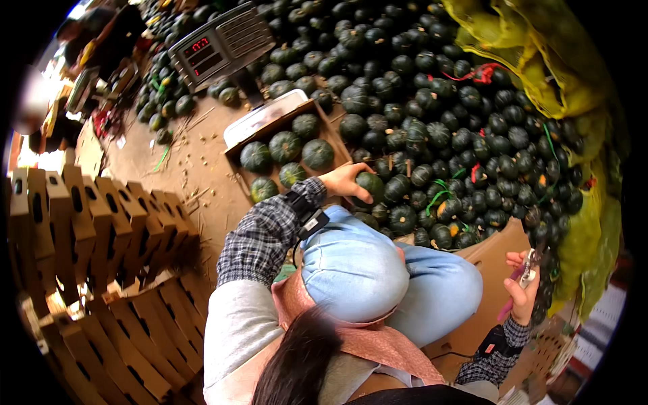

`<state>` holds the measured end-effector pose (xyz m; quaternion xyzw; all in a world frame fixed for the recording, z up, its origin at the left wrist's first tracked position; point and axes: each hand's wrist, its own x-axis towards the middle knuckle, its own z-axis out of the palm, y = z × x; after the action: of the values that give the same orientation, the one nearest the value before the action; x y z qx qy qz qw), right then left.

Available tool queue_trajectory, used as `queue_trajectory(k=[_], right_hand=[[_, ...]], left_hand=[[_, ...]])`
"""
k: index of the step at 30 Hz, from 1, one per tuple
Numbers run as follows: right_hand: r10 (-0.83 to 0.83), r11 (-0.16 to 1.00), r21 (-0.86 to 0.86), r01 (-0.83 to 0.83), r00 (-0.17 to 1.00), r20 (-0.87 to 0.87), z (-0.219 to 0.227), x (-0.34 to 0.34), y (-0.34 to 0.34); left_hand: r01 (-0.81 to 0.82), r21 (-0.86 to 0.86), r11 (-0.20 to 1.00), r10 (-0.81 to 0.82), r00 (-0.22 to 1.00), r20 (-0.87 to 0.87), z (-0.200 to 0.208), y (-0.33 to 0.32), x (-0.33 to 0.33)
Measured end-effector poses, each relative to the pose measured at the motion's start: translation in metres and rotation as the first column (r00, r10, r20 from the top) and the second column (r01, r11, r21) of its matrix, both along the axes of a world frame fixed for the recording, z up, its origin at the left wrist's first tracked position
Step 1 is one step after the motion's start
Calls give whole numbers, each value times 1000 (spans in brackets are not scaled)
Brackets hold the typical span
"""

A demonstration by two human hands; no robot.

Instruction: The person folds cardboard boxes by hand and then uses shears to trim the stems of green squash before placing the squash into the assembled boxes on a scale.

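My left hand (343, 181) is closed round a small dark green squash (370, 187), just off the near right corner of an open cardboard box (244, 177). Inside that box sit several green squashes (284, 146), and it rests against the white platform (266, 117) of a weighing scale. Out to the right, my right hand (523, 294) grips pruning shears (531, 262) with purple handles, their blades pointing away from me. A large heap of similar squashes (432, 135) spreads beyond both hands.
The scale's display head (221, 44) stands on a post behind the box. Folded cardboard boxes (128, 219) are stacked at left. Yellow mesh sacks (540, 54) line the right side. A flat cardboard sheet (503, 253) lies beside my knee. Another person (101, 34) is at far left.
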<state>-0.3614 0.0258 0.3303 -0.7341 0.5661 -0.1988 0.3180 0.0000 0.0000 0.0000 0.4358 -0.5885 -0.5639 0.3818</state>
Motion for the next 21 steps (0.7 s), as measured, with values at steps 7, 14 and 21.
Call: queue_trajectory(k=[7, 14, 21], right_hand=[[-428, 903, 170, 395, 865, 261, -121, -29, 40], [-505, 849, 351, 396, 805, 312, -215, -27, -43], [-36, 997, 64, 53, 970, -238, -283, 45, -126]], left_hand=[[16, 585, 811, 316, 830, -460, 9, 35, 119], [227, 699, 678, 449, 626, -638, -13, 46, 134], [20, 595, 804, 395, 730, -558, -14, 66, 151]])
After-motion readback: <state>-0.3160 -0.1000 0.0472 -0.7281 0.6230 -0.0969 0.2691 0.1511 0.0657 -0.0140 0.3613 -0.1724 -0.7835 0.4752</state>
